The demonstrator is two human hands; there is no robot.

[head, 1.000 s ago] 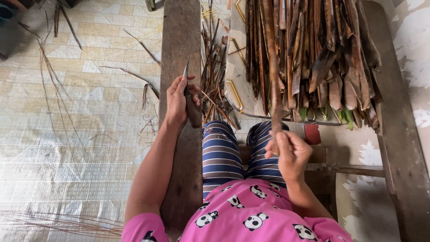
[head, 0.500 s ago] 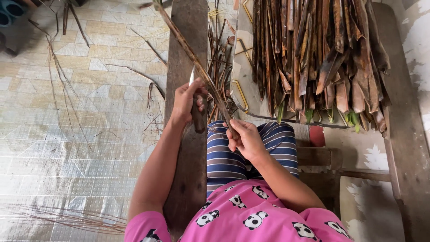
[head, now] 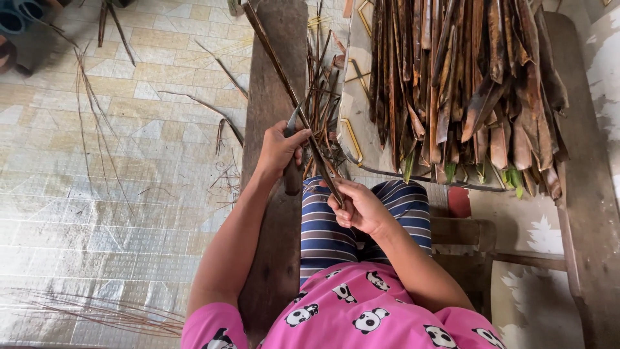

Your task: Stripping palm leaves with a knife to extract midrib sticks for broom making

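Left hand (head: pixel 279 150) clenched on knife (head: pixel 292 158), blade up, handle hidden in fist. Right hand (head: pixel 359 208) closed around lower end of long brown leaf strip (head: pixel 294 103). Strip runs diagonally up-left from right grip, crossing just beside left fist, touching blade, over wooden desk (head: pixel 274 71). Pile of dried leaves (head: pixel 465 84) lies right, well apart from both hands.

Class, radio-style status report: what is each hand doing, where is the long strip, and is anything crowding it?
Left hand grips a knife against the leaf strip. Right hand pinches the strip's near end. Pile of stripped stalks lies close behind it.
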